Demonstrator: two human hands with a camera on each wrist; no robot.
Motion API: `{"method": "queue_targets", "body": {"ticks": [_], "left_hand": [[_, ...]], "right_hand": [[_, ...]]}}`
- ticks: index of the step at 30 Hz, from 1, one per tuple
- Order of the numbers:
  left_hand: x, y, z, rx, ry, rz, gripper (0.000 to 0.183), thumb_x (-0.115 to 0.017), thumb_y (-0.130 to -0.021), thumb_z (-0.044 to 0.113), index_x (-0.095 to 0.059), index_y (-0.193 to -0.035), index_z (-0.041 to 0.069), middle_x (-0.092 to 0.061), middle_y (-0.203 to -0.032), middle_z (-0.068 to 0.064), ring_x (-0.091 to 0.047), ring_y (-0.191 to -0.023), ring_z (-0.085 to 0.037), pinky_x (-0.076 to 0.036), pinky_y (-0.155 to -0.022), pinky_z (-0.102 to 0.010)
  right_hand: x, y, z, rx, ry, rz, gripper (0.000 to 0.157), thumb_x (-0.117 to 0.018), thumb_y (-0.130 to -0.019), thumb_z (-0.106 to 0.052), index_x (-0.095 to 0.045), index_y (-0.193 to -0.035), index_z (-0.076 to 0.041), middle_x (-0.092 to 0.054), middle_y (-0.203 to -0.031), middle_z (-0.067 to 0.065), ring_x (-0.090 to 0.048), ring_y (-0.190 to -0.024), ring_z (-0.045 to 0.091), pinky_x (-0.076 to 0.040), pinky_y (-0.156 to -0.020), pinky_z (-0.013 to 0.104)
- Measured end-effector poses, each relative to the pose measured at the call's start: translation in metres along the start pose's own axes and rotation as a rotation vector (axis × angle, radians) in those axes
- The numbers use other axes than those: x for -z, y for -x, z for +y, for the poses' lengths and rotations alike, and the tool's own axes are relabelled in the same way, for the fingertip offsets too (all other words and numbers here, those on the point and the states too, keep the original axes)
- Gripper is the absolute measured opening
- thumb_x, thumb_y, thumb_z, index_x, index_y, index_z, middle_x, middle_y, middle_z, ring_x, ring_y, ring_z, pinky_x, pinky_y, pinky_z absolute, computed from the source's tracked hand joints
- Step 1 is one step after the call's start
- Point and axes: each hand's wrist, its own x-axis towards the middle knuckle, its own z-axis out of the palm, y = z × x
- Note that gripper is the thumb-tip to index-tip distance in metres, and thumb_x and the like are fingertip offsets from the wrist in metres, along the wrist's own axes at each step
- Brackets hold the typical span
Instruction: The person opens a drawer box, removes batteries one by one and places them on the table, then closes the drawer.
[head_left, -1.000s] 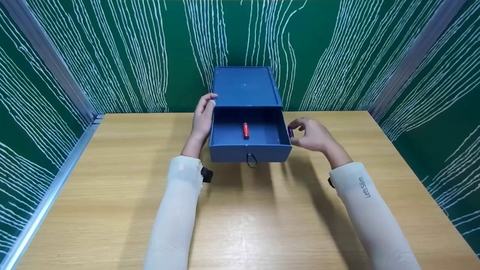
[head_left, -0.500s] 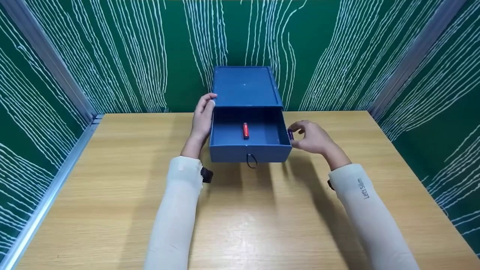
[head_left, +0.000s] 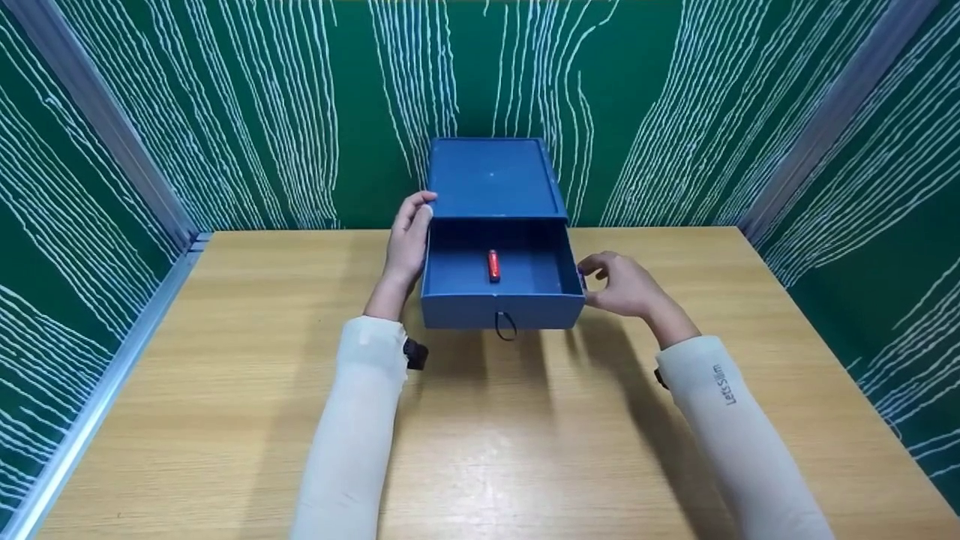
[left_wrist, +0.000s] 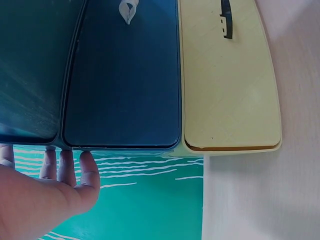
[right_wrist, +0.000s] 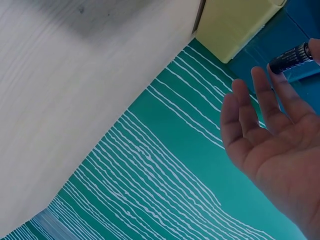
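Observation:
A blue drawer unit (head_left: 491,176) stands at the back of the table, its top drawer (head_left: 502,313) pulled out toward me. Inside the drawer lies a red battery (head_left: 493,265). My left hand (head_left: 406,244) rests against the unit's left side, fingertips at the top edge; the left wrist view has those fingers touching the side wall. Just outside the drawer's right wall, my right hand (head_left: 626,285) pinches a dark battery (right_wrist: 290,59) between thumb and index finger. The other fingers of that hand are spread loosely.
Under the open drawer, the unit has a dark blue drawer (left_wrist: 122,85) with a white loop and a yellow drawer (left_wrist: 230,85) with a black loop. A black pull loop (head_left: 506,325) hangs from the open drawer. Green walls (head_left: 645,45) enclose the wooden table (head_left: 487,450).
My right hand has shifted slightly toward me along the drawer's right side, still pinching the dark battery. The left hand, drawer and red battery stay put; the head view has tilted a little.

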Motion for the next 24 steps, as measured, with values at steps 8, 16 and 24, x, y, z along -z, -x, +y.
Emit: {"method": "queue_targets", "body": {"ticks": [8, 16, 24], "left_hand": [[0.001, 0.0, -0.001, -0.01, 0.011, 0.002, 0.027, -0.035, -0.093, 0.025, -0.049, -0.114, 0.016, -0.044, -0.124, 0.0, -0.04, -0.109, -0.012, -0.029, -0.095, -0.03], [0.0, -0.002, 0.0, -0.025, 0.033, 0.002, 0.027, -0.035, -0.093, 0.021, -0.049, -0.114, 0.011, -0.045, -0.123, -0.002, -0.041, -0.109, -0.012, -0.03, -0.095, -0.027], [0.001, 0.007, 0.015, 0.013, 0.037, -0.019, 0.029, -0.034, -0.093, 0.019, -0.047, -0.117, 0.008, -0.043, -0.126, -0.004, -0.039, -0.112, -0.014, -0.028, -0.097, -0.03]], "right_hand": [[-0.006, 0.001, 0.004, 0.004, 0.003, -0.033, 0.06, -0.068, -0.064, -0.05, -0.057, -0.109, -0.012, -0.057, -0.107, 0.005, -0.051, -0.096, 0.025, -0.042, -0.082, 0.041], [-0.008, 0.001, 0.009, 0.043, -0.002, -0.04, 0.057, -0.068, -0.065, -0.048, -0.058, -0.107, -0.011, -0.057, -0.106, 0.008, -0.052, -0.094, 0.026, -0.041, -0.081, 0.041], [-0.012, 0.002, 0.013, 0.006, -0.001, -0.067, 0.061, -0.069, -0.063, -0.05, -0.057, -0.109, -0.012, -0.057, -0.109, 0.008, -0.052, -0.097, 0.026, -0.042, -0.082, 0.041]]}}
